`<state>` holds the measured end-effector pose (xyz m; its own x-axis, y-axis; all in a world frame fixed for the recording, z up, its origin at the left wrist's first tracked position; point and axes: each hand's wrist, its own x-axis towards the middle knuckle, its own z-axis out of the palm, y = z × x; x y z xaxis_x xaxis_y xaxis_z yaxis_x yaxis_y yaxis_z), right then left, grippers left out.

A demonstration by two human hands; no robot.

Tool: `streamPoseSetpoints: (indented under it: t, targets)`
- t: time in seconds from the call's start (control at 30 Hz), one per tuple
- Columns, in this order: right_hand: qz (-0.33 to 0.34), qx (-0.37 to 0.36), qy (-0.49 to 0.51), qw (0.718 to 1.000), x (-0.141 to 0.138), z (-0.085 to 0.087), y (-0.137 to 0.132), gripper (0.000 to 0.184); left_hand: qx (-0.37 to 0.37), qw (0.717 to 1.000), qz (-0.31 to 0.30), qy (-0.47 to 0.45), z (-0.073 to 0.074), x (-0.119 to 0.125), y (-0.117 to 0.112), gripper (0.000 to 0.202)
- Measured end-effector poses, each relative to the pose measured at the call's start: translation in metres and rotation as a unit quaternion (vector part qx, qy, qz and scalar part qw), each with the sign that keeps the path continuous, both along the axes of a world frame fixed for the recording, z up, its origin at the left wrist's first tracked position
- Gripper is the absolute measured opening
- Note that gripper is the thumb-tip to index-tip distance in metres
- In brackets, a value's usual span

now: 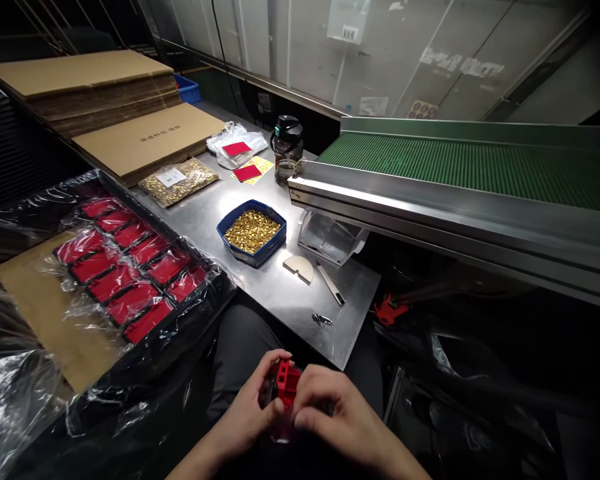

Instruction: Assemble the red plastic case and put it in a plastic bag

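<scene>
Steel bench [280,293] runs beside a green conveyor [460,163], with a blue tray of brass bits [251,232] on it. Low over the lap, the left hand [250,410] and right hand [337,417] both close their fingers around a small red plastic part [286,381], pinched between them. Held off the bench edge, it could slip to the dark floor if either grip loosens.
</scene>
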<state>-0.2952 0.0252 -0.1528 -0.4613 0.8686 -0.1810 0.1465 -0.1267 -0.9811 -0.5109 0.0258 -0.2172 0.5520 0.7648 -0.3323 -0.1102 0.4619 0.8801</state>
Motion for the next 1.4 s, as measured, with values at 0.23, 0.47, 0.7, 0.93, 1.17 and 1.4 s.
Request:
streamPoseSetpoints:
  t: [0.23, 0.47, 0.7, 0.93, 1.17, 1.4]
  targets:
    - [-0.049, -0.003, 0.085, 0.995, 0.004, 0.005, -0.007, 0.016, 0.05, 0.995, -0.085, 0.008, 0.018, -0.016, 0.004, 0.094]
    - [-0.106, -0.024, 0.129, 0.986, 0.011, 0.015, -0.006, 0.029, 0.138, 0.985, -0.101, -0.004, 0.035, -0.008, 0.0, 0.076]
    - [0.057, -0.042, -0.007, 0.997, 0.06, 0.019, 0.001, 0.017, 0.095, 0.977, -0.134, -0.136, 0.034, -0.013, 0.01, 0.072]
    - [-0.026, 0.051, -0.072, 0.996, 0.054, 0.004, 0.001, 0.018, 0.018, 0.965, -0.192, -0.178, 0.034, -0.005, 0.014, 0.079]
    - [-0.165, 0.165, -0.08, 0.969, 0.037, 0.006, -0.012, 0.015, 0.122, 0.966, -0.194, -0.118, 0.06, 0.011, 0.019, 0.056]
    - [-0.174, -0.102, -0.096, 0.975, 0.065, 0.018, -0.027, 0.042, 0.251, 0.938, -0.235, 0.045, 0.07, 0.021, 0.021, 0.071]
